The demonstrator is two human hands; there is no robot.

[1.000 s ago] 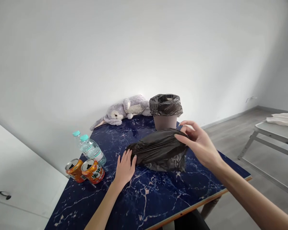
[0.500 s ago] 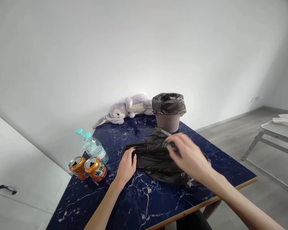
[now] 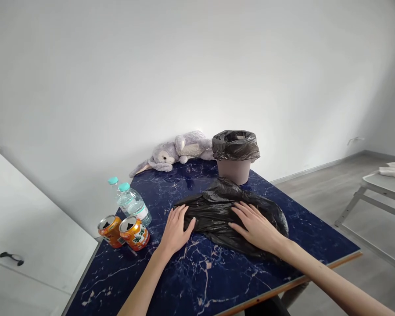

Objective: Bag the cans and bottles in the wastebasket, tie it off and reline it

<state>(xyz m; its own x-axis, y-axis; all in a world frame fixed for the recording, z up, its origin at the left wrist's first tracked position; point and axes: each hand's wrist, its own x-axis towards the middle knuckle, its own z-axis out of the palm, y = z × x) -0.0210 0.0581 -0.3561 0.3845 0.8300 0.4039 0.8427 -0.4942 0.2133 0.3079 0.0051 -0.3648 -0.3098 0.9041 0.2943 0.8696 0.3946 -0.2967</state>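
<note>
A crumpled black plastic bag [image 3: 217,206] lies on the dark blue marbled table [image 3: 197,272]. My left hand [image 3: 177,228] rests flat on the bag's left end, fingers stretched out. My right hand [image 3: 255,226] lies palm down on the bag's middle, fingers spread and pressing it against the table. Behind the bag stands a small grey bin [image 3: 234,169] lined with another black bag.
Two orange drink cans [image 3: 125,231] and two water bottles [image 3: 131,204] lie at the table's left edge. A grey plush rabbit [image 3: 174,153] lies at the far edge by the wall. A white cabinet [image 3: 26,245] stands left, a grey frame table [image 3: 378,188] right.
My right hand, which held one end of the bag up, has brought it down and now lies flat on it. The bag is spread wider to the right. The left hand stayed put.
</note>
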